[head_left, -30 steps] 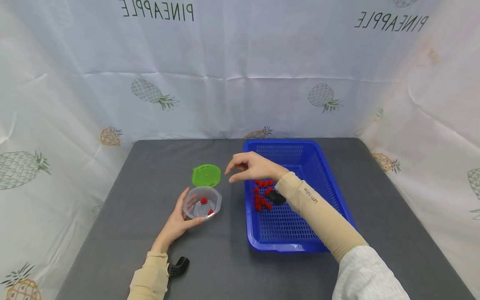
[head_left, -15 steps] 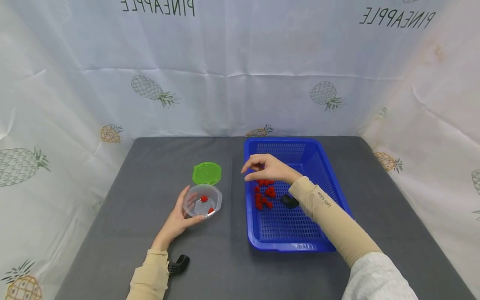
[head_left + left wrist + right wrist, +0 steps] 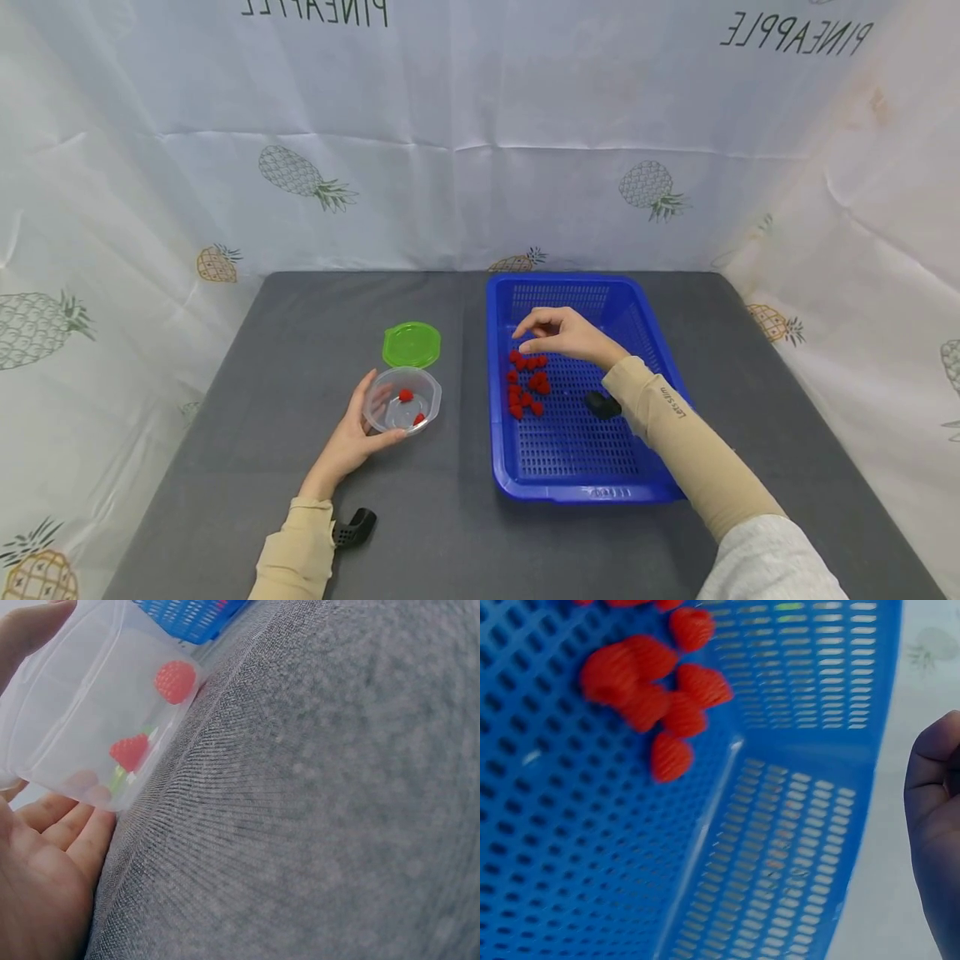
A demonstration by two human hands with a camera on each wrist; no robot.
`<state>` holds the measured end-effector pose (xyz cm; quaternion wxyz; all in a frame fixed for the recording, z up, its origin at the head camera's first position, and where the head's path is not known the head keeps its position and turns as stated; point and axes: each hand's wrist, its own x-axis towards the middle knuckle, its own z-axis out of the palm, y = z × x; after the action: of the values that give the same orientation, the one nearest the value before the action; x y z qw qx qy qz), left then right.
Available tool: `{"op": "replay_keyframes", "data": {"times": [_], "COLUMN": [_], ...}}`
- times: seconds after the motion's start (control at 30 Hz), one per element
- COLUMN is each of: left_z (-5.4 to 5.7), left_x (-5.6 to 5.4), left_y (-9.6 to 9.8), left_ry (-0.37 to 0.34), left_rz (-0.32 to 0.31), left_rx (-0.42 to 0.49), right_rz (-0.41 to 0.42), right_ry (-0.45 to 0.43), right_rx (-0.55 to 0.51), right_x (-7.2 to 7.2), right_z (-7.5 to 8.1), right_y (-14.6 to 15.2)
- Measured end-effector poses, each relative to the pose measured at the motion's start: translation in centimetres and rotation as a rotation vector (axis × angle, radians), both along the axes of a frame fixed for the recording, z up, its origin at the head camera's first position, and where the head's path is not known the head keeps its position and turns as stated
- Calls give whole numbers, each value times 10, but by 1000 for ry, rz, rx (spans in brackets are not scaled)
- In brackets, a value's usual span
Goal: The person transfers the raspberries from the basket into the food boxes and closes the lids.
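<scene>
My left hand (image 3: 352, 442) holds a clear plastic container (image 3: 392, 417) on the table, thumb on its near side and fingers on its left. Inside it lie two red raspberries; the left wrist view shows one raspberry (image 3: 175, 681) near the wall and another raspberry (image 3: 130, 752) lower down. Over the blue basket (image 3: 551, 490), my right hand (image 3: 568, 335) hovers with loosely bent fingers and nothing visible in them. Several raspberries (image 3: 538, 382) are grouped along the basket's left side. Only part of the right hand shows at the right wrist view's edge.
A green lid (image 3: 412, 344) lies flat just behind the container. Black wrist-worn devices sit by the left wrist (image 3: 356, 528) and the right wrist (image 3: 602, 405). The grey tabletop (image 3: 450, 542) is bounded by a white pineapple-print curtain (image 3: 465, 200) at the back and sides.
My right hand has moved right, from beside the lid to above the raspberries in the basket. The left hand keeps its hold on the container, whose two raspberries look unchanged.
</scene>
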<state>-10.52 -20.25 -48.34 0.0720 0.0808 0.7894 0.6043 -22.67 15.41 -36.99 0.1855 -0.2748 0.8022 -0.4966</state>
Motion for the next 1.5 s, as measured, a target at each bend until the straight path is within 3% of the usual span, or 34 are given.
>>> {"op": "replay_keyframes", "data": {"times": [0.4,0.73,0.97,1.5], "left_z": [-2,-6,-6,-3], "left_x": [0,1,1,-2], "left_y": [0,-1,-1,0], "left_ry": [-10,13,12,10], "left_rz": [5,-1,1,11], "left_rx": [-3,23,21,7], "right_rz": [-18,-34,3,75], "right_ry": [-48,-63,-44,-38], "right_rx": [57,194,281,425], "right_x": [-4,-10,-13,-15], "right_z": [-21,-37,-49,-56], "right_y": [11,20,25,26]}}
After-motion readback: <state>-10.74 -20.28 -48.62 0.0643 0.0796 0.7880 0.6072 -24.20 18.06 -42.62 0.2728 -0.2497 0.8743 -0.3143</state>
